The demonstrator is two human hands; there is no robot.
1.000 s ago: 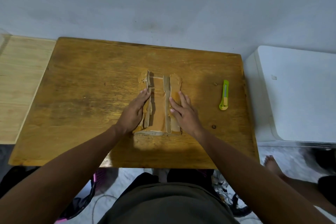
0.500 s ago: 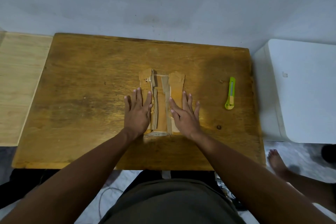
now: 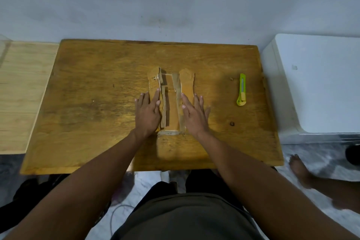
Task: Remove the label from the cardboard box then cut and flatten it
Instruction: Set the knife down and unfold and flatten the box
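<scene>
The cut-open brown cardboard box (image 3: 173, 101) lies spread out in the middle of the wooden table (image 3: 97, 93), its side flaps folded outward and strips of tape along the inner folds. My left hand (image 3: 148, 113) lies flat with straight fingers on the left flap. Flat on the right flap, fingers spread, is my right hand (image 3: 194, 115). The near parts of both flaps are hidden under my palms. A green and yellow utility knife (image 3: 241, 89) lies on the table to the right, apart from both hands.
A lighter wooden surface (image 3: 21, 87) adjoins the table on the left. A white appliance (image 3: 319, 84) stands at the right. A wall rises behind the table's far edge. Another person's bare foot (image 3: 300, 169) is on the floor at the lower right.
Both hands went from resting beside the box's centre fold to lying flat with spread fingers on the outer flaps, which now lie lower. The camera view shifted slightly.
</scene>
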